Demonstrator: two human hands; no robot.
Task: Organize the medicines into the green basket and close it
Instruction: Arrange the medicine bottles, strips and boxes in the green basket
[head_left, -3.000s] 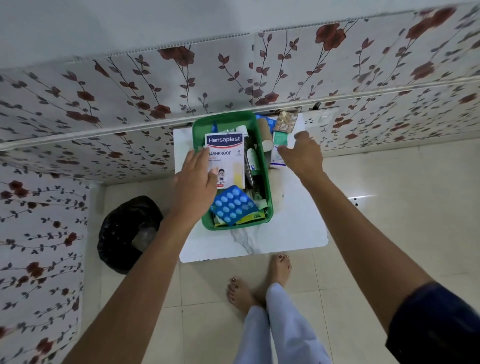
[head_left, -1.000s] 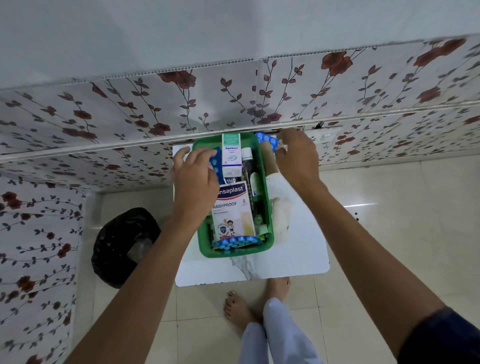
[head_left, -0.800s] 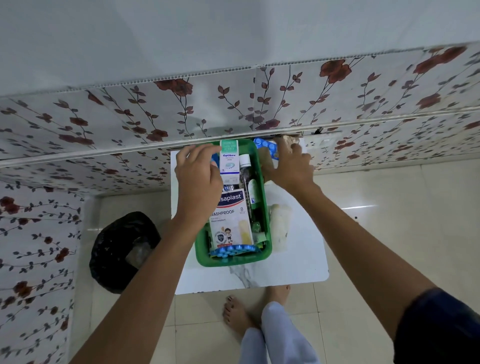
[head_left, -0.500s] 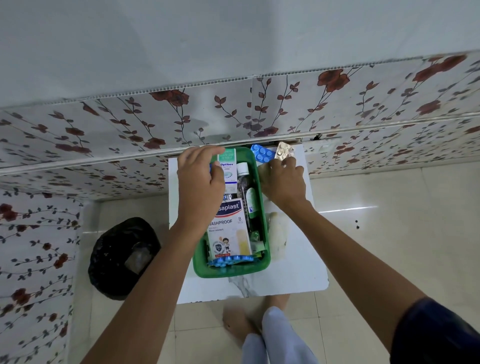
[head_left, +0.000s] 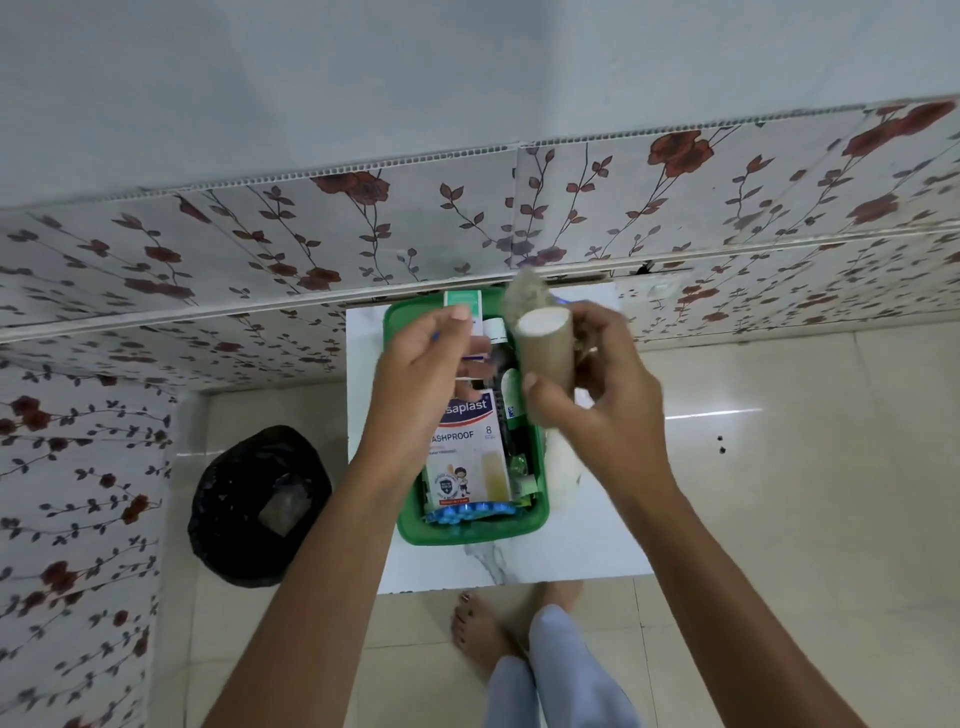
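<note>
Right hand (head_left: 608, 410) grips the bandage roll (head_left: 546, 364) upright, just right of the green basket (head_left: 470, 530); left hand (head_left: 415, 395) hovers unclenched

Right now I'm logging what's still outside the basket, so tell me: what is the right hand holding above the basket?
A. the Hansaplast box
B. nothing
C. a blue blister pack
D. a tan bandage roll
D: the right hand grips a tan bandage roll lifted over the green basket, while the Hansaplast box lies inside it.
</note>
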